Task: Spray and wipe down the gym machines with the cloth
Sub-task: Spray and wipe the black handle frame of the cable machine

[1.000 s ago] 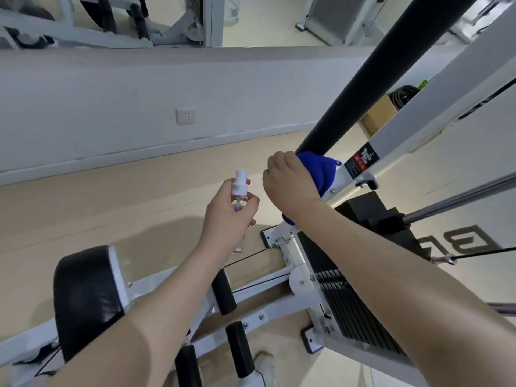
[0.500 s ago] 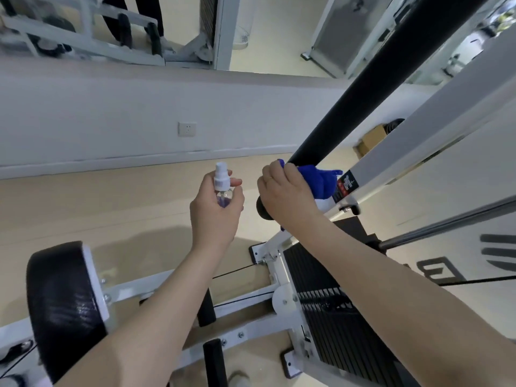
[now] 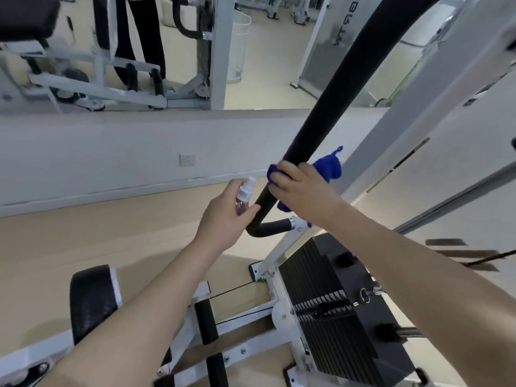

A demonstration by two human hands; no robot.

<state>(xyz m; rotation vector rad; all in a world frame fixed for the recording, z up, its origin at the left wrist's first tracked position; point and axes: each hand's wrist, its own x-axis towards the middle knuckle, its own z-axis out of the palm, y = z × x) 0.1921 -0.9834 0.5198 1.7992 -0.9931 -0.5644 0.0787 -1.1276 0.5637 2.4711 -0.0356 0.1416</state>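
A: Down near us, the black weight stack (image 3: 335, 317) sits on the right, with a black seat pad (image 3: 93, 300) off to the left.

B: And the hands?

A: Just beyond. The left hand (image 3: 223, 216) is curled round a small clear spray bottle (image 3: 243, 198), white nozzle up, right beside the black padded bar (image 3: 315, 127).

B: The cloth?

A: The right hand (image 3: 301, 191) grips the blue cloth (image 3: 328, 166) wrapped on that bar, cloth poking out past the fingers. A white wall (image 3: 111, 152) runs behind.
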